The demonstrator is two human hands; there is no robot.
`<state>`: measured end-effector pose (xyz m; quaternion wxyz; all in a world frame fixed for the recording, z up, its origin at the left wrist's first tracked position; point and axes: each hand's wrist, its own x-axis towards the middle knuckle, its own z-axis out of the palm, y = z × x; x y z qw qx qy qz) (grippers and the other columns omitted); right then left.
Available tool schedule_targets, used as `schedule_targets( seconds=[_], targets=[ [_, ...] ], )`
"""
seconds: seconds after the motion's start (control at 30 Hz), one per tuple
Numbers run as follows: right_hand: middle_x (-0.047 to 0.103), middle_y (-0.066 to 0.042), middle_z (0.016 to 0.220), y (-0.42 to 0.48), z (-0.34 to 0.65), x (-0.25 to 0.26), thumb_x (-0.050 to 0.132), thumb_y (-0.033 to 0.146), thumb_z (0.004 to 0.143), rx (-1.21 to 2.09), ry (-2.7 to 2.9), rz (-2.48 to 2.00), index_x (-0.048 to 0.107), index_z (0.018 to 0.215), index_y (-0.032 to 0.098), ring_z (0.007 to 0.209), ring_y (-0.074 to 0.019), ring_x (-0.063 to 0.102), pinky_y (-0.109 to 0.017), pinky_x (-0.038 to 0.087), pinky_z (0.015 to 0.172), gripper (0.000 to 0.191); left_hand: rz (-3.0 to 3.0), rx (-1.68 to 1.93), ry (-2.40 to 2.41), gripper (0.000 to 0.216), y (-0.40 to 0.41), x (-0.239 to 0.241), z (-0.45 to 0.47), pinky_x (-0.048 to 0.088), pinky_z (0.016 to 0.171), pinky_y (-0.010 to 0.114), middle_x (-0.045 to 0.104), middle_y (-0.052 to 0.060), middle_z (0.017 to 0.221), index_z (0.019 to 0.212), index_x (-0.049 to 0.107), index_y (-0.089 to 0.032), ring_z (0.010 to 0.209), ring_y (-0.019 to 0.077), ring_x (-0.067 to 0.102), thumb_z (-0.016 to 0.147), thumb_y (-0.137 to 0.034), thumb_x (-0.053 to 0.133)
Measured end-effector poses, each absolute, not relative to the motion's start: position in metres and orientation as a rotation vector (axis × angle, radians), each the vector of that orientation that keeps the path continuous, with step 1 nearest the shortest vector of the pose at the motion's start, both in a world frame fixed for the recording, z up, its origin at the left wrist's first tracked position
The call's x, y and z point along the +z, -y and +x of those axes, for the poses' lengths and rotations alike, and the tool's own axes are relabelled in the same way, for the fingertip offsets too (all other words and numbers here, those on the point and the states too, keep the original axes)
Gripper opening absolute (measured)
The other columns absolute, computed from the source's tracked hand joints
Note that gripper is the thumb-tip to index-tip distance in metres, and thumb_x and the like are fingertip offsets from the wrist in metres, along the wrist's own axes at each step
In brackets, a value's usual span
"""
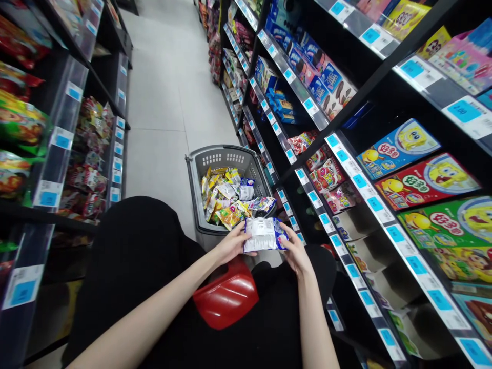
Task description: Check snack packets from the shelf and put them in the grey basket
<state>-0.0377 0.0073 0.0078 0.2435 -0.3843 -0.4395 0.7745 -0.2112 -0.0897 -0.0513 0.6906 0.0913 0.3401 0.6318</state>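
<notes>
Shelving runs down both sides of a narrow shop aisle, with a pale tiled floor (165,102) stretching away to the far end. On the right, the shelves (348,160) carry blue price tags and rows of bright boxes and bags. On the left, the racks (57,138) hold more bagged snacks.

A grey basket (226,156) stands on the floor in the middle, just beside the right-hand shelving. It is heaped with small snack packs (226,197). On the near side of the basket's near rim, the person holds a white and blue packet (264,234) between both hands, its printed white face turned up.

The packet's long axis runs left to right, so each short end meets one hand. The left hand (230,243) pinches the left end, with the thumb on top and the fingers curled beneath. The right hand (295,253) grips the right end in much the same way, its fingertips closed over the edge.

Neither hand is nearer than the other, since both touch the packet. The packet itself lies just beyond the fingers, toward the basket. The right-hand shelves sit near the right hand, a little farther right. Below the forearms, a glossy red object (226,300) shows between the dark-clothed knees; whether it is a stool or a second basket cannot be told.
</notes>
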Motion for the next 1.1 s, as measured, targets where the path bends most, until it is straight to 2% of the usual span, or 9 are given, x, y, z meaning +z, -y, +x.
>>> schedule_targets(
  seconds=[0.07,0.17,0.27,0.37,0.43,0.5,0.7,0.93,1.1],
  targets=[
    [0.062,-0.003,0.108,-0.001,-0.03,0.003,0.073,0.024,0.061,2.137,1.23,-1.096,0.054,0.116,0.028,0.093,-0.0204,0.061,-0.035,0.05,0.079,0.058,0.263,1.405,-0.817,0.078,0.09,-0.049,-0.211,0.055,0.061,0.041,0.058,0.009,0.112,0.132,0.024,-0.034,0.077,0.0218,0.064,0.069,-0.018,0.068],
    [0.063,-0.004,0.106,0.002,-0.025,-0.008,0.073,0.027,0.062,2.062,1.289,-1.149,0.055,0.115,0.027,0.089,-0.0218,0.061,-0.037,0.052,0.074,0.056,0.381,1.372,-0.84,0.097,0.09,-0.046,-0.211,0.055,0.063,0.04,0.053,0.008,0.12,0.135,0.013,-0.041,0.083,0.0229,0.064,0.063,-0.015,0.071],
    [0.063,-0.006,0.107,-0.001,-0.023,-0.015,0.07,0.03,0.066,1.872,1.454,-1.154,0.061,0.107,0.023,0.094,-0.0232,0.059,-0.039,0.05,0.08,0.043,0.467,1.319,-0.922,0.089,0.089,-0.044,-0.212,0.054,0.06,0.033,0.058,0.01,0.113,0.135,0.025,-0.031,0.079,0.0223,0.063,0.061,-0.02,0.073],
    [0.064,-0.006,0.105,-0.005,-0.023,-0.018,0.069,0.029,0.066,1.615,1.636,-1.128,0.066,0.099,0.022,0.099,-0.0238,0.057,-0.04,0.042,0.09,0.034,0.518,1.325,-1.054,0.075,0.088,-0.045,-0.214,0.049,0.054,0.024,0.066,0.008,0.092,0.129,0.042,-0.018,0.066,0.0164,0.061,0.061,-0.024,0.073],
    [0.066,-0.006,0.101,-0.006,-0.024,-0.018,0.07,0.029,0.064,1.561,1.665,-1.11,0.067,0.096,0.021,0.096,-0.0242,0.058,-0.04,0.042,0.089,0.033,0.533,1.334,-1.111,0.072,0.088,-0.045,-0.215,0.046,0.052,0.022,0.068,0.005,0.079,0.127,0.045,-0.014,0.058,0.0133,0.058,0.061,-0.025,0.072],
    [0.066,-0.006,0.101,-0.006,-0.025,-0.017,0.072,0.028,0.061,1.594,1.624,-1.087,0.067,0.097,0.021,0.093,-0.0237,0.06,-0.039,0.044,0.086,0.037,0.537,1.345,-1.146,0.069,0.088,-0.044,-0.216,0.046,0.054,0.024,0.069,0.005,0.078,0.126,0.047,-0.014,0.059,0.0138,0.059,0.062,-0.026,0.072],
    [0.067,-0.006,0.102,-0.005,-0.026,-0.015,0.074,0.024,0.059,1.743,1.555,-1.068,0.066,0.101,0.022,0.091,-0.0231,0.061,-0.036,0.047,0.082,0.043,0.543,1.465,-1.158,0.06,0.088,-0.046,-0.218,0.048,0.078,0.033,0.066,0.009,0.107,0.111,0.061,-0.015,0.09,0.0237,0.061,0.054,-0.022,0.076],
    [0.072,-0.007,0.087,-0.004,-0.03,-0.021,0.071,0.028,0.062,1.449,1.69,-1.186,0.072,0.086,0.019,0.081,-0.0237,0.064,-0.037,0.048,0.077,0.026,0.598,1.43,-1.398,0.047,0.084,-0.048,-0.222,0.049,0.072,0.033,0.07,0.009,0.094,0.093,0.07,-0.013,0.083,0.0255,0.062,0.049,-0.029,0.077],
    [0.072,-0.005,0.075,-0.002,-0.042,-0.019,0.067,0.031,0.065,1.32,1.689,-1.188,0.073,0.074,0.019,0.07,-0.0207,0.064,-0.031,0.048,0.069,0.016,0.766,1.238,-1.778,0.039,0.086,-0.039,-0.229,0.046,0.083,0.033,0.072,0.0,0.09,0.083,0.071,-0.021,0.093,0.0252,0.06,0.053,-0.048,0.071]
  ],
)
